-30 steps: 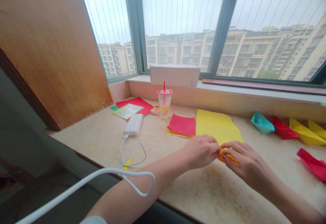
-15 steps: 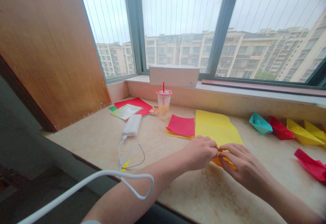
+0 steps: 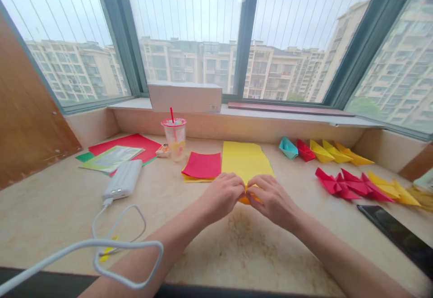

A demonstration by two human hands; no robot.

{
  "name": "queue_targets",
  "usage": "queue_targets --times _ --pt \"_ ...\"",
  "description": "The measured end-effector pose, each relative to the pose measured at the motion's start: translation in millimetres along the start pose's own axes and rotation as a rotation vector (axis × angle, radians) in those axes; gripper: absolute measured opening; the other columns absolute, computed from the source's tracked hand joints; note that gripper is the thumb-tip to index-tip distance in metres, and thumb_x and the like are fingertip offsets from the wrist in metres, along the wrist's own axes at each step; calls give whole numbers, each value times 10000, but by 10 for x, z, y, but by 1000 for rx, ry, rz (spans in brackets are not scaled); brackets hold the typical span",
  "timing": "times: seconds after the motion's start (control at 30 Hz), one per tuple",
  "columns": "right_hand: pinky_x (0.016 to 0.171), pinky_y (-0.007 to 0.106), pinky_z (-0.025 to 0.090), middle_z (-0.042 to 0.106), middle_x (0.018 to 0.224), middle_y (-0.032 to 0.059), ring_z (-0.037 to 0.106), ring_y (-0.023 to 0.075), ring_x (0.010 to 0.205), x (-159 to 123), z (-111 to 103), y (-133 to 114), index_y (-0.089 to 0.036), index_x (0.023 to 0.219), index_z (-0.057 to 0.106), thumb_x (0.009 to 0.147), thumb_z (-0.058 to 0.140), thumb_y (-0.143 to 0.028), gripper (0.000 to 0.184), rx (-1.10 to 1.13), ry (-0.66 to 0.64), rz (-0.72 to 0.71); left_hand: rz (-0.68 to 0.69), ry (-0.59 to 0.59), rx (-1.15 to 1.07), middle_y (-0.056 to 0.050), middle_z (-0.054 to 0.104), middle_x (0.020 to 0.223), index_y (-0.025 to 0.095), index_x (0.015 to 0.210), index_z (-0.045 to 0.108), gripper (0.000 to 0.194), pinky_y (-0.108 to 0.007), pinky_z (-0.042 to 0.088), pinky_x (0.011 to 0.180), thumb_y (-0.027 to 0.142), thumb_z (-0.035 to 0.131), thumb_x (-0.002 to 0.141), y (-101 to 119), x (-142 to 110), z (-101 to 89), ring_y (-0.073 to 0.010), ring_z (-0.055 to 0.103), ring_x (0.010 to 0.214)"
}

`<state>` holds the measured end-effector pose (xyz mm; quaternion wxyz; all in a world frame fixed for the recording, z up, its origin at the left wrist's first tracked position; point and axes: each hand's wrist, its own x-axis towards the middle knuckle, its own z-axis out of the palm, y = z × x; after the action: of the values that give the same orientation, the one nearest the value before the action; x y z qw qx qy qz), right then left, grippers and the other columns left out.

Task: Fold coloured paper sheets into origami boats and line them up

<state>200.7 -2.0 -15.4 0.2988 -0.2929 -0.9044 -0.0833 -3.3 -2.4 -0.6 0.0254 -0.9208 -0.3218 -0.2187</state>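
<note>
My left hand and my right hand meet at the middle of the counter. Both are closed on one small folded piece of orange-yellow paper, mostly hidden behind the fingers. Just beyond them lies a large yellow sheet, its near edge covered by my hands. To the left of it, a stack of red and yellow paper squares sits close to my left hand.
Folded paper boats and pinwheel-like red shapes line the right side, near a black phone. On the left are a white power bank with its cable, red sheets and a plastic cup.
The view has swung to the right, bringing more folded shapes and the phone into sight. Both hands still hold the orange-yellow paper, and their fingers have shifted slightly closer together.
</note>
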Motion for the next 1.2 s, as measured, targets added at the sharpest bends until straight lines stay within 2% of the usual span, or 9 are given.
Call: queue_targets --times 0.23,0.4,0.5,0.57,0.63,0.73,0.83,1.0,1.2 --pt "781 336 417 636 817 49 539 190 822 36 -19 -1 -181 783 623 967 512 -203 216 -80 -55 -60 61 -40 -5 -26 679 874 168 790 646 215 -289 419 763 157 506 953 -10 4 -65 -162 573 851" --pt "800 332 384 664 882 40 552 184 858 33 -57 57 -198 847 658 959 553 -259 164 -87 -65 -28 -7 68 -4 -34 690 995 193 809 666 178 -342 458 845 208 547 940 -52 -1 -32 -198 592 936" --pt "799 330 373 682 869 43 575 180 838 33 -119 146 -187 850 676 933 591 -263 141 -103 -98 15 -3 180 -22 -78 642 1162 212 1026 659 141 -386 469 925 237 552 937 -88 -8 0 -223 579 1057" --pt "800 323 373 694 831 40 594 176 812 26 -194 257 -180 824 685 921 600 -247 146 -128 -123 116 -17 266 -41 -100 613 1209 209 1147 613 221 -396 466 957 223 539 940 -116 -11 8 -226 563 1106" --pt "805 310 382 704 807 36 616 172 802 0 -296 411 -182 802 693 926 584 -240 174 -181 -138 313 -30 311 -59 -99 618 1187 205 1113 619 195 -393 466 960 200 524 943 -143 -13 9 -222 562 1108" --pt "819 288 406 730 914 45 648 186 896 -89 -465 687 -220 878 712 952 527 -301 215 -326 -176 760 -26 287 -74 -79 648 1093 199 952 644 121 -379 478 914 192 524 940 -164 -10 14 -213 587 1033" --pt "767 309 440 733 907 109 675 235 891 -214 -579 936 -181 893 720 947 494 -282 254 -404 -201 976 -24 240 -95 -66 665 1024 195 903 641 125 -359 484 868 192 521 942 -157 0 33 -200 603 962" --pt "738 321 476 731 957 168 697 268 913 -350 -575 1145 -137 969 721 901 517 -232 235 -429 -269 1174 -18 211 -136 -59 673 974 186 875 646 145 -338 476 849 183 518 941 -137 21 42 -187 607 929" --pt "770 321 491 729 1039 146 690 262 984 -366 -536 1177 -178 1047 709 879 546 -304 266 -381 -337 1229 -17 197 -146 -58 679 952 182 869 656 155 -335 473 843 182 518 939 -141 21 23 -186 608 915"
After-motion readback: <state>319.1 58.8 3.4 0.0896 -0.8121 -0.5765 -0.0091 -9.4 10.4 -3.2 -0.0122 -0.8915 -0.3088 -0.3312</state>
